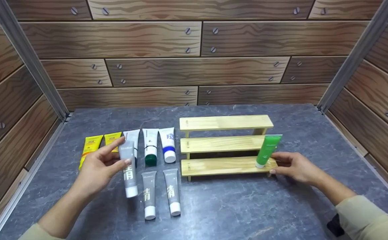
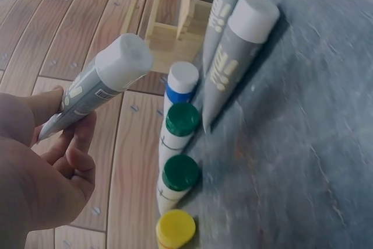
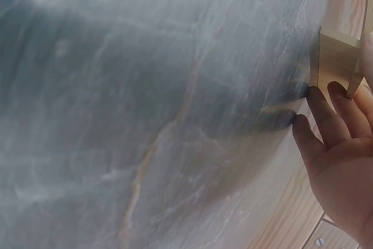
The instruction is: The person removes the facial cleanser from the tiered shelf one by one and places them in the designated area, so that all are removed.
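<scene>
My left hand (image 1: 95, 170) pinches a grey squeeze tube (image 1: 128, 178) with a white cap, lifted off the table with its cap end pointing down and toward me. In the left wrist view the thumb and fingers grip the flat end of this tube (image 2: 87, 94). At the right end of a three-step wooden stand (image 1: 214, 166), my right hand (image 1: 295, 166) holds the lowest step, thumb in front and fingers behind. A green squeeze tube (image 1: 268, 150) stands on that step near this hand, leaning slightly right. The two upper steps hold nothing.
Two more grey tubes (image 1: 149, 193) lie in front, left of the stand. Behind them is a row: a blue-banded white tube (image 1: 167, 140), white tubes with green caps (image 1: 150, 141), and yellow tubes (image 1: 92, 144) partly hidden by my left hand. Wood-patterned walls (image 1: 147, 40) enclose the table.
</scene>
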### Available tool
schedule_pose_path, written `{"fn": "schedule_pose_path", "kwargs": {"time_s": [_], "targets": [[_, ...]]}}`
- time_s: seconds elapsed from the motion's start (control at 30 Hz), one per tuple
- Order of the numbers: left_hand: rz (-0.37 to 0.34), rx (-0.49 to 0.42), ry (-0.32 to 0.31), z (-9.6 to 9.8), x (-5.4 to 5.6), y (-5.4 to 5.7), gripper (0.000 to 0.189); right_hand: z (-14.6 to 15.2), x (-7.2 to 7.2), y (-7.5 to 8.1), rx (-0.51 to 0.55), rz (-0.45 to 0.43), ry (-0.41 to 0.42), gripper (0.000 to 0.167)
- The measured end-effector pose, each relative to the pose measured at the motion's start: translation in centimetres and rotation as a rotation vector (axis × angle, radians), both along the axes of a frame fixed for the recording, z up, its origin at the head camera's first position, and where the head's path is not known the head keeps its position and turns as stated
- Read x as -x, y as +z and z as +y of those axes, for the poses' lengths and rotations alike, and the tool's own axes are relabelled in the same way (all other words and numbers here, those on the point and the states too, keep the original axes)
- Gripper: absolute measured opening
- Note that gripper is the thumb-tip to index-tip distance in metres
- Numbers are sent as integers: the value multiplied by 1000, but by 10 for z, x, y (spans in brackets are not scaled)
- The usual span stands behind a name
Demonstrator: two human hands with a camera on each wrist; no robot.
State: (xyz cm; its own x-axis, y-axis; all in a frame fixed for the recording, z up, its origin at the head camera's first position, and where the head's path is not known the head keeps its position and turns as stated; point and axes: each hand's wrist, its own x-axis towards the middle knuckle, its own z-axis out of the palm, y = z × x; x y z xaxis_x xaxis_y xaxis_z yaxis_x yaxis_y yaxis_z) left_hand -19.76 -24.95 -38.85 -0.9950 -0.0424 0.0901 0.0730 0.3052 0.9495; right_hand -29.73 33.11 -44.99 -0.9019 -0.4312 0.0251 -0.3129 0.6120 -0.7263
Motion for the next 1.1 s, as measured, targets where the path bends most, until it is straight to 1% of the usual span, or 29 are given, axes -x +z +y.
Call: {"fn": "schedule_pose_path", "kwargs": {"time_s": [0.1,0.23,0.33,0.43,0.53,0.8,1.1], "targets": [[-10,1,-2,-5,-2,-4,70,0,1,0,14,-5,6,59],[-27,24,6,-11,-5,-9,69,-1,0,0,12,-3,1,59],[-41,42,19,-14,-6,-12,68,-1,0,0,-5,5,-11,60],[-73,58,26,-16,-6,-16,68,-1,0,1,-22,9,-25,61],[-90,66,22,-16,-7,-20,69,0,-1,1,-31,8,-32,62],[-137,42,-14,-15,-9,-33,69,0,0,2,-37,5,-35,63],[-196,62,-8,-15,-9,-44,70,0,-1,1,-19,6,-19,61]]}}
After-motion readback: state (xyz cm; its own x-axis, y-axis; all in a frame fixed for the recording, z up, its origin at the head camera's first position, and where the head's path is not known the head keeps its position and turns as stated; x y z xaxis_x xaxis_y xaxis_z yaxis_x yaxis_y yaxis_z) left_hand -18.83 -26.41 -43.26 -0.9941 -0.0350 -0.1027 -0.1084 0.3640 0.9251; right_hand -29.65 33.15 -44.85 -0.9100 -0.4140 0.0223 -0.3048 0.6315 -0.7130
